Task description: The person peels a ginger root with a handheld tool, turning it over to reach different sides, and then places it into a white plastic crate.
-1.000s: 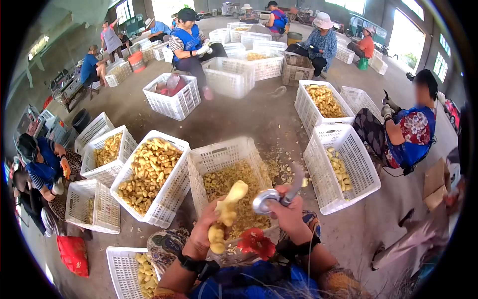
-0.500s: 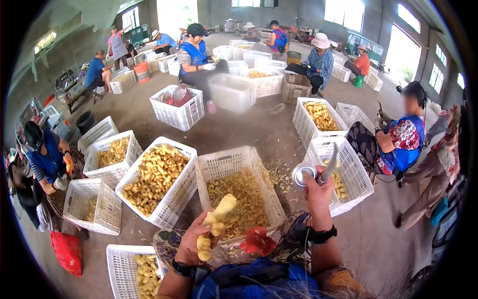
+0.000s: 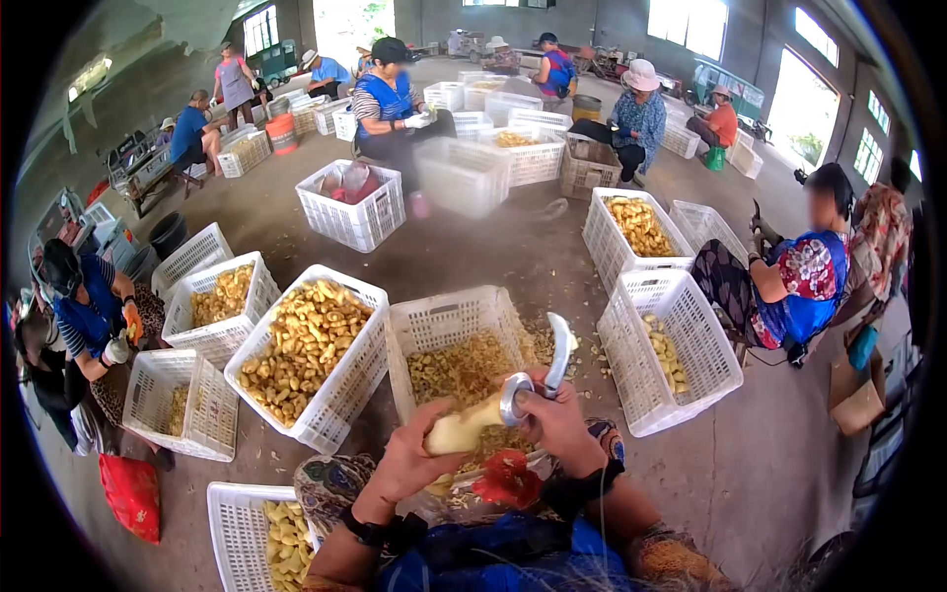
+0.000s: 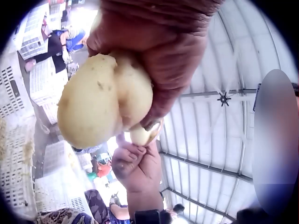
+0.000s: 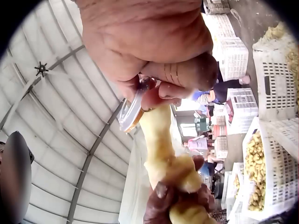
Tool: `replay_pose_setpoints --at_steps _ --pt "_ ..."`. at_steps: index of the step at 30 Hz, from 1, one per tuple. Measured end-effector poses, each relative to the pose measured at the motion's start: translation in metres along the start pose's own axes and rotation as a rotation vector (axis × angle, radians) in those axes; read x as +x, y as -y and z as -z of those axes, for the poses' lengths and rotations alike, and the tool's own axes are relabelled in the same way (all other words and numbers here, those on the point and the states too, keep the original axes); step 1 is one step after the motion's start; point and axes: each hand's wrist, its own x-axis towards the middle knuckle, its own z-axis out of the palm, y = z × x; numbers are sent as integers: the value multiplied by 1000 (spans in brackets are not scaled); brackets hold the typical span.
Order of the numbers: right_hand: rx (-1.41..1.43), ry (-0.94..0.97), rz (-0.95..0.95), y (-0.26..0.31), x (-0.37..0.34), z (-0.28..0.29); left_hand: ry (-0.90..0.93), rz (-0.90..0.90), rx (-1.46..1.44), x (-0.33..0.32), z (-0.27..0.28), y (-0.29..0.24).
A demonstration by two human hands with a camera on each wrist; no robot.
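Observation:
My left hand (image 3: 402,466) grips a pale, peeled piece of ginger (image 3: 459,430) above my lap, its far end pointing right. In the left wrist view the knobby ginger (image 4: 88,102) bulges out below the palm. My right hand (image 3: 560,426) holds a round metal lid (image 3: 512,397) and a knife with a curved blade (image 3: 563,345) pointing up. The lid's rim lies right at the ginger's right end. In the right wrist view, the fingertips and the lid (image 5: 131,114) meet the ginger's upper end. Below the hands stands a white crate (image 3: 397,331) with ginger shavings.
A crate heaped with ginger (image 3: 306,345) stands left of the shavings crate, and a crate with peeled pieces (image 3: 725,370) at right. Another crate (image 3: 225,533) sits by my left leg. A red object (image 3: 506,480) lies at my lap. Several people work among crates around me.
The right hand swung up and right, away from the ginger, then came back with lid and knife to its end. The ginger has turned in the left hand from steeply tilted to nearly level.

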Motion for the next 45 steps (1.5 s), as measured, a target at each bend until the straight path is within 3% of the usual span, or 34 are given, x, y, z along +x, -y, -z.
replay_pose_setpoints --at_steps 3,5,8,11,14,18,23,26,28,29,32,33,36,39,42,43,45 --pt "-55 20 -104 2 -3 0 -45 4 153 5 -11 -3" --pt "-25 18 -39 -4 -6 6 -45 0 209 6 -15 -7" --pt "28 60 77 -6 -8 13 106 88 -186 6 -17 3" --pt "119 81 143 -8 -7 18 250 331 -734 5 -23 15" --pt "27 135 138 -8 -7 22 449 363 -917 2 -35 41" --pt "12 133 86 -4 -6 17 540 486 -999 0 -41 47" --pt "-114 -32 24 -11 2 27 381 413 -803 18 -30 33" --pt "-255 2 93 -7 -1 27 313 413 -244 22 -21 28" --pt "-403 107 178 -8 -1 26 291 366 -251 21 -23 27" --pt "-468 114 133 -12 -2 25 296 354 -283 20 -25 31" --pt "-437 171 275 -30 5 20 298 337 -303 18 -30 47" --pt "-483 170 243 -29 5 20 297 334 -296 19 -31 47" --pt "-846 208 205 -10 5 15 306 322 -358 20 -30 36" --pt "-1023 34 332 -12 13 29 260 293 -88 22 -24 21" --pt "-609 -303 273 -20 30 66 141 96 404 17 -18 21" --pt "-649 -248 202 -11 21 52 120 100 440 17 -21 25" --pt "-871 29 329 -13 1 7 91 102 504 15 -33 33"
